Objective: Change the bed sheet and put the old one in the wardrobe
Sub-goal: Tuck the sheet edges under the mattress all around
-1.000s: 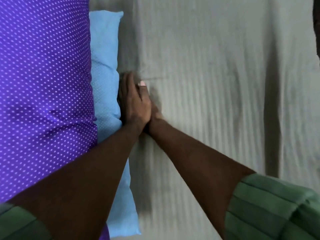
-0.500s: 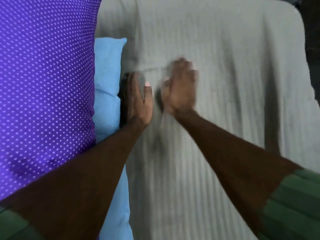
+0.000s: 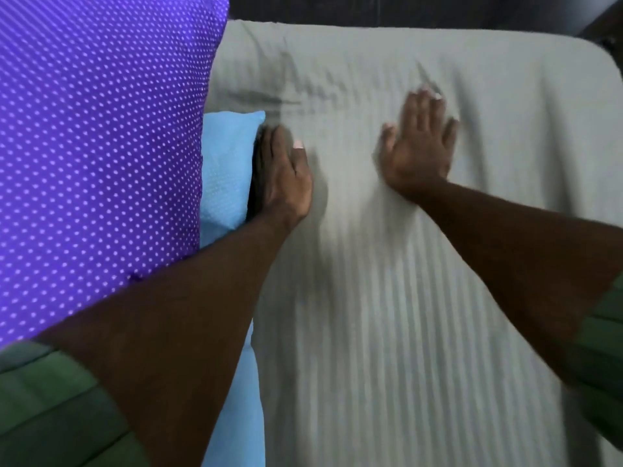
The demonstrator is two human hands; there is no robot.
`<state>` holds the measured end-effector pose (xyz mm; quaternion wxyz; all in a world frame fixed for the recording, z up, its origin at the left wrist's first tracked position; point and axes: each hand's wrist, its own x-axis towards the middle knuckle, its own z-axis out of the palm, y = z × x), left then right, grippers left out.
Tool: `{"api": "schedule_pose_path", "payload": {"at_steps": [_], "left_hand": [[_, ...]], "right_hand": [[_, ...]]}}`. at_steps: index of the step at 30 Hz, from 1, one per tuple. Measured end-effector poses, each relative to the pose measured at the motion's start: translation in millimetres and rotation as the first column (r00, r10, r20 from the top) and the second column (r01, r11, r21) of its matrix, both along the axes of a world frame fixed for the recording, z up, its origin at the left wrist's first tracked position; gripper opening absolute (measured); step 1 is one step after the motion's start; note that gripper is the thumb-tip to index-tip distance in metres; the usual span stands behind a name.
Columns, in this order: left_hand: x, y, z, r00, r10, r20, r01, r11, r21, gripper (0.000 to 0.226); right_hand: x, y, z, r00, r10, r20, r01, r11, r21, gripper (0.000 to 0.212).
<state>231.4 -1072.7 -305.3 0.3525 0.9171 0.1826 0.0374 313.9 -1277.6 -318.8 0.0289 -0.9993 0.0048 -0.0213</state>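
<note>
A grey ribbed bed sheet (image 3: 387, 332) is spread over the bed and covers most of the head view; its far edge is draped over the mattress end at the top, w/ a rounded corner at upper right. Creases are seen in the sheet near the top, btwn the two hands and the far edge.

The left hand (image 3: 283, 180) is laid flat on the sheet, fingers straight and together, just beside a light blue pillow (image 3: 229, 170); the fingers' outer side is pressed against or very near the pillow's edge, exact contact can't be told. The right hand (image 3: 419, 146) is laid palm-down on the sheet, fingers straight and slightly spread, well apart from the left hand, nearer the far edge. Nothing is held by either hand. The right hand is blurred.

A purple pillow w/ white dots (image 3: 97, 136) is seen at left, overlapping the blue pillow's left side. Green sleeves (image 3: 50, 406) are worn on both arms, rolled above the forearms.
</note>
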Motion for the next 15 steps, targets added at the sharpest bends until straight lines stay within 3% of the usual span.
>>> {"api": "schedule_pose_path", "payload": {"at_steps": [2,3,5,7,8,9,10,12,15], "left_hand": [[8,11,4,0.999,-0.028,0.018,0.028,1.0,-0.006,0.056],[13,15,6,1.0,-0.018,0.018,0.018,1.0,-0.021,0.054],[20,16,5,0.999,0.046,0.026,-0.043,0.993,-0.111,0.055],[31,11,6,0.989,0.138,0.048,-0.118,0.948,-0.296,0.06],[37,9,7,0.981,0.19,0.044,-0.159,0.909,-0.385,0.063],[42,10,7,0.97,0.239,0.045,-0.196,0.876,-0.441,0.066],[45,11,6,0.962,0.271,0.042,-0.221,0.856,-0.467,0.068],[50,11,2,0.97,0.242,0.026,-0.209,0.883,-0.421,0.067],[57,7,0,0.993,0.12,0.002,-0.114,0.948,-0.298,0.055]], "right_hand": [[3,16,5,0.99,-0.141,0.012,0.141,0.99,0.001,0.072],[1,31,8,0.995,-0.086,0.043,0.084,0.996,0.027,0.071],[-8,74,10,0.955,0.292,0.058,-0.296,0.95,0.099,0.068],[-14,115,7,0.71,0.704,-0.005,-0.7,0.707,0.097,0.071],[-11,128,6,0.58,0.813,-0.045,-0.813,0.581,0.037,0.075],[-2,132,10,0.51,0.857,-0.075,-0.86,0.51,-0.014,0.078],[12,128,12,0.497,0.864,-0.08,-0.867,0.497,-0.017,0.077],[47,99,12,0.63,0.776,-0.04,-0.776,0.631,0.005,0.07],[92,38,10,0.922,0.387,0.021,-0.385,0.921,-0.051,0.071]]}}
